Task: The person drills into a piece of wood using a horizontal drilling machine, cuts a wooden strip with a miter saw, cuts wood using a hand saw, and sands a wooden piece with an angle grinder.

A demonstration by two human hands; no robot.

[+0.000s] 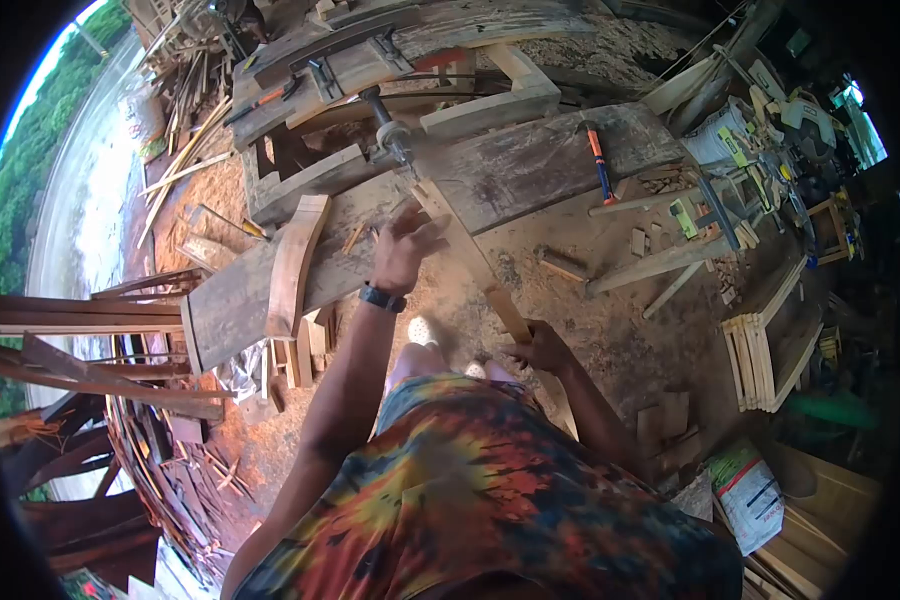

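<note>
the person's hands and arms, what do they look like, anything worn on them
The left hand and right hand are both without gloves. A dark band, possibly a watch, circles the left wrist; none shows on the right. No sleeve covers either forearm. The shirt is tie-dyed in red, yellow, blue-green and dark patches.

Sawdust and scattered offcuts cover the brown dirt-like floor (610,340) of this open-sided woodworking shop, where a long, worn plank desk (530,165) stretches across the middle. Daylight pours in from the left, where a pale road (62,215) runs alongside dense green foliage (12,165) beyond stacked timber boards (80,314). The right side falls into deep shadow, broken by a small bright opening (867,130), with a printed sack (748,505) lying among lumber at the lower right.
</note>
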